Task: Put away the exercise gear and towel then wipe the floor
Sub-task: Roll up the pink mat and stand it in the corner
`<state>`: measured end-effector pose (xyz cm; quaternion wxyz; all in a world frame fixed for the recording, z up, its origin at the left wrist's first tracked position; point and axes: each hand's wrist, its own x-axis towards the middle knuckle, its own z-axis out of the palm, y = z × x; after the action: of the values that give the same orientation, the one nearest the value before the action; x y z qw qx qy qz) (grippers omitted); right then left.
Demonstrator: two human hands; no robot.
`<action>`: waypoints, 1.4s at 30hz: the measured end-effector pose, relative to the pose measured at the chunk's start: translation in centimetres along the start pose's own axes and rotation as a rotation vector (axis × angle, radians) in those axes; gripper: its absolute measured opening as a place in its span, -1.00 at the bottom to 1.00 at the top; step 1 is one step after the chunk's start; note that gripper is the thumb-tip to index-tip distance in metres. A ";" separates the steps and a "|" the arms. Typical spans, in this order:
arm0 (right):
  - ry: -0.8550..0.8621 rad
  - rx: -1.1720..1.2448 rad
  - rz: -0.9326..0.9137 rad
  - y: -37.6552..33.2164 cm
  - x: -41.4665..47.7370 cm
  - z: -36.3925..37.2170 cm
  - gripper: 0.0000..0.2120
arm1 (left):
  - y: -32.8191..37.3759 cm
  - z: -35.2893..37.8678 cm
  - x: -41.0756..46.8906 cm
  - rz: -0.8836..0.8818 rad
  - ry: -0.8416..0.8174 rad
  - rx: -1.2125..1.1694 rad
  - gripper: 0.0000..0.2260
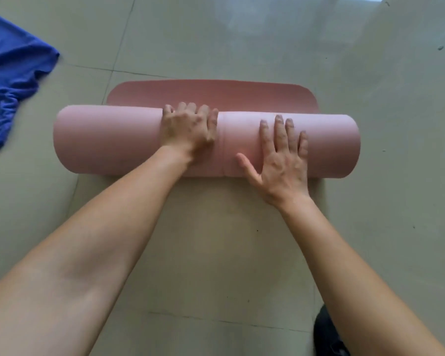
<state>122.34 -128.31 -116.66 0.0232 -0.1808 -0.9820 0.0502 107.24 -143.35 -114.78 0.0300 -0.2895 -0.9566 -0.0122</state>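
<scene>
Together, both hands (pixel 190 129) (pixel 283 160) press on the rolled pink mat (pixel 113 142).

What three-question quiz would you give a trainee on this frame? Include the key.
1. True or false: the mat is fully rolled up.
2. The towel lies: A) on the mat; B) on the floor, left of the mat; C) over an arm.
3. Which hand lies flat on the roll with fingers spread?
Key: 1 false, a flat end lies beyond the roll. 2 B. 3 the right hand; the left hand drapes its fingers over the top.
</scene>
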 end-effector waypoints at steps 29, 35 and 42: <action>0.031 1.582 1.257 4.9 8.5 -0.3 0.35 | -1.0 -0.7 9.6 0.103 -0.363 0.170 0.33; -0.032 2.072 1.069 2.0 8.6 -1.4 -0.27 | -1.2 -1.0 7.4 0.103 -0.236 0.026 0.09; 0.042 2.048 1.157 2.2 4.6 -4.5 -0.36 | -0.3 -2.4 0.9 0.052 -0.260 -0.116 0.02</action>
<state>119.06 -124.22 -112.28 0.1477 -0.4974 -0.2547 0.8160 106.43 -143.17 -112.28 -0.1105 -0.3147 -0.9423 -0.0289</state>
